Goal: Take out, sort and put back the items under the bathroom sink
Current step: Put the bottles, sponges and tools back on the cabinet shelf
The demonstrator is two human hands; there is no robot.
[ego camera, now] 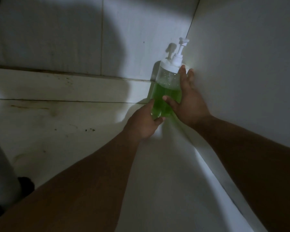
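A clear pump bottle (166, 84), about half full of green liquid and topped with a white pump, stands in the back right corner of the dim cabinet, against the right wall. My left hand (145, 122) grips the bottle's base from the left, thumb and fingers curled round it. My right hand (186, 99) holds the bottle's right side, thumb across the front of the green part and fingers reaching up toward the white collar. The lower right of the bottle is hidden behind my hands.
The white cabinet floor (57, 118) is stained and has a seam across it. The back wall (74, 39) and the right wall (249, 64) close the corner. A grey pipe (2, 173) stands at the near left.
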